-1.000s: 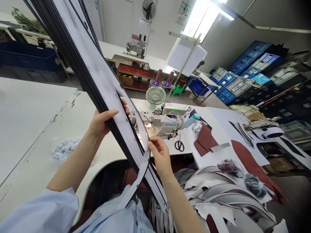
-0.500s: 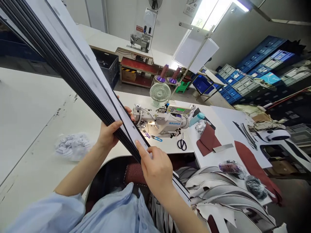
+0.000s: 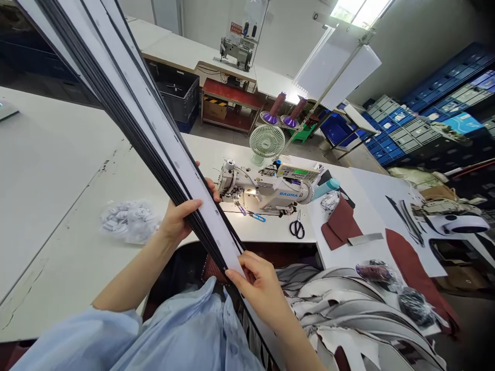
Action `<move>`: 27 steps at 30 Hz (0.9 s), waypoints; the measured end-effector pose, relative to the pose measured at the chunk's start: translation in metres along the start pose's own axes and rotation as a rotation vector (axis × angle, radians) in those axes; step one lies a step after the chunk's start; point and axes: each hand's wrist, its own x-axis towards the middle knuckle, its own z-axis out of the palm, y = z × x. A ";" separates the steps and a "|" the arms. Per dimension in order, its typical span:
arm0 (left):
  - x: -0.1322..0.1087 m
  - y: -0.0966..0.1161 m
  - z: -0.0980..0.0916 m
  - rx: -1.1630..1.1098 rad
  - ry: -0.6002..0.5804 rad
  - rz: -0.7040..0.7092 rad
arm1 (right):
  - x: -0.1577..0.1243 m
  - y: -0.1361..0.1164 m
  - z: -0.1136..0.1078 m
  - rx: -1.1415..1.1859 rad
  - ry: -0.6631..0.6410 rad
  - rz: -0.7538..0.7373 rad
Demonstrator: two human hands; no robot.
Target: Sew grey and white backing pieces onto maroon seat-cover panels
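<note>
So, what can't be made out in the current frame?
In the head view:
- Upper ends of the strips: cut off by the top edge.
- Middle of the left hand's fingers: hidden behind the strips.
- Strip surface under the right hand: covered by that hand.
- Text on the green display: too small to read.
- Grey object at far left: cut off by the left edge.
</note>
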 end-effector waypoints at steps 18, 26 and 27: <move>0.007 -0.001 -0.023 -0.043 -0.028 -0.151 | 0.010 0.000 0.007 0.345 -0.153 0.112; 0.010 0.001 -0.041 -0.030 0.029 -0.165 | 0.007 -0.001 0.022 0.368 -0.026 0.173; 0.011 0.002 -0.044 -0.035 0.037 -0.170 | 0.008 -0.004 0.023 0.295 -0.032 0.157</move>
